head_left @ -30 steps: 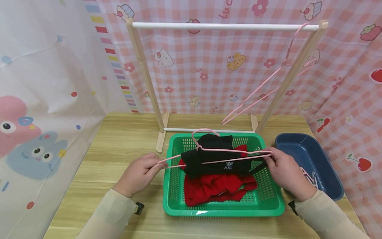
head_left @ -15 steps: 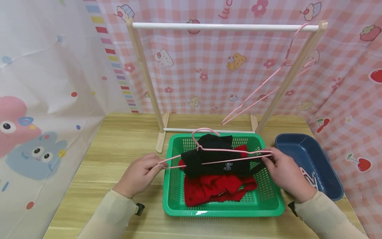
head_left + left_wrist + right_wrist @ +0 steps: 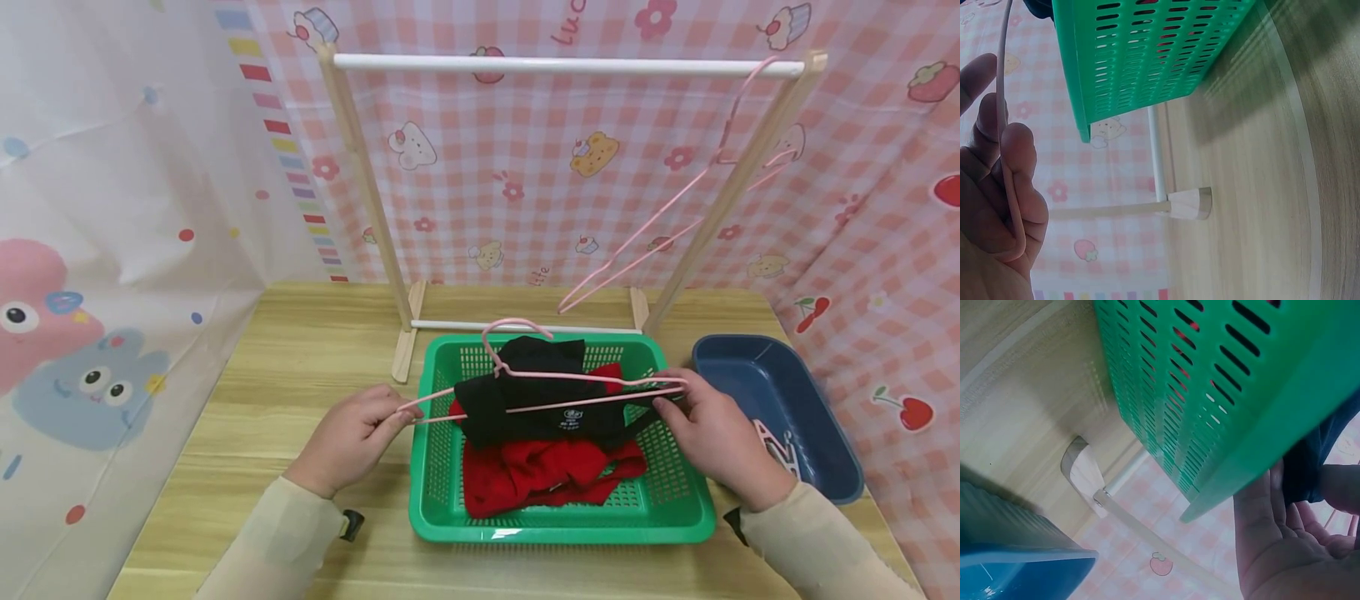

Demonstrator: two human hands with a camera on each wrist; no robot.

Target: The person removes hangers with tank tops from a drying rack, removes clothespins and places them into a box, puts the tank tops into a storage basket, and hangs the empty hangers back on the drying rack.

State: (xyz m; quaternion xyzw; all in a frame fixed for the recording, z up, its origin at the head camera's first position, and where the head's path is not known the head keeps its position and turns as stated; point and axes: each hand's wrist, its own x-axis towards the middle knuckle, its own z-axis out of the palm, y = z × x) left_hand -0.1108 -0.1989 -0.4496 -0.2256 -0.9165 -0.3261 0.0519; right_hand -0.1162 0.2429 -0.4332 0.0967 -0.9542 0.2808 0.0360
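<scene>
My left hand (image 3: pixel 352 437) pinches the left end of a pink clothes hanger (image 3: pixel 555 377), also seen running along the fingers in the left wrist view. Around the hanger's left part lies a black garment (image 3: pixel 480 412) with a small white print. My right hand (image 3: pixel 716 433) is at the hanger's right end and pinches the garment's black cloth (image 3: pixel 1302 472), as the right wrist view shows. Both lie over a green basket (image 3: pixel 562 533). Inside it a red garment (image 3: pixel 547 475) is crumpled in front. More black cloth (image 3: pixel 540 354) lies behind the hanger.
A wooden rack with a white top bar (image 3: pixel 525 63) stands behind the basket. Another pink hanger (image 3: pixel 660 210) hangs from its right end. To the right is a blue tray (image 3: pixel 750 367) with white and pink pieces (image 3: pixel 780 446) inside. Patterned cloth (image 3: pixel 637 117) surrounds the wooden table (image 3: pixel 300 358).
My right thumb has slid slightly left along the cloth, and the white print has shifted slightly left and down. My left hand and the hanger stay nearly still.
</scene>
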